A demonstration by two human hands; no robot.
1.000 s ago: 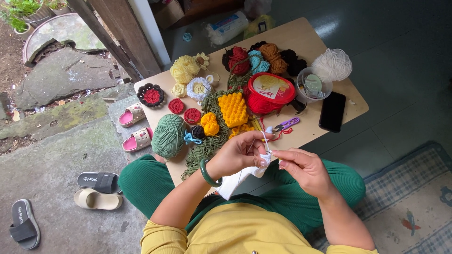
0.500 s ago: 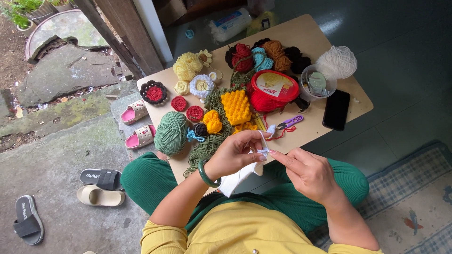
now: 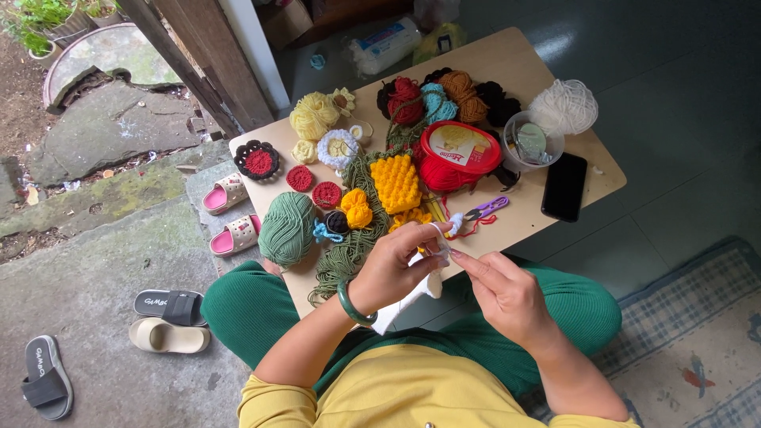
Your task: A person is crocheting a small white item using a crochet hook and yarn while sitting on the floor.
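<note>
My left hand point(image 3: 394, 267), a green bangle at its wrist, pinches a small white crocheted piece point(image 3: 429, 284) just off the near edge of the low wooden table point(image 3: 507, 59). A white strand loops up from the fingertips. My right hand point(image 3: 507, 293) is right beside it, fingers closed toward the same white piece and thread. Close in front lie purple-handled scissors point(image 3: 485, 209), a yellow crocheted square point(image 3: 395, 183) and loose green yarn point(image 3: 346, 254).
The table also carries a green yarn ball point(image 3: 287, 229), red and cream crocheted rounds, several yarn skeins, a red-lidded tub point(image 3: 460, 148), a clear cup point(image 3: 532, 141), white yarn point(image 3: 564, 106) and a black phone point(image 3: 564, 186). Sandals lie at left point(image 3: 169, 307). A patterned rug point(image 3: 697, 349) lies at right.
Both hands have kept working the white piece and shifted slightly; the white strand now loops above my left fingertips. The view has tilted a little.
</note>
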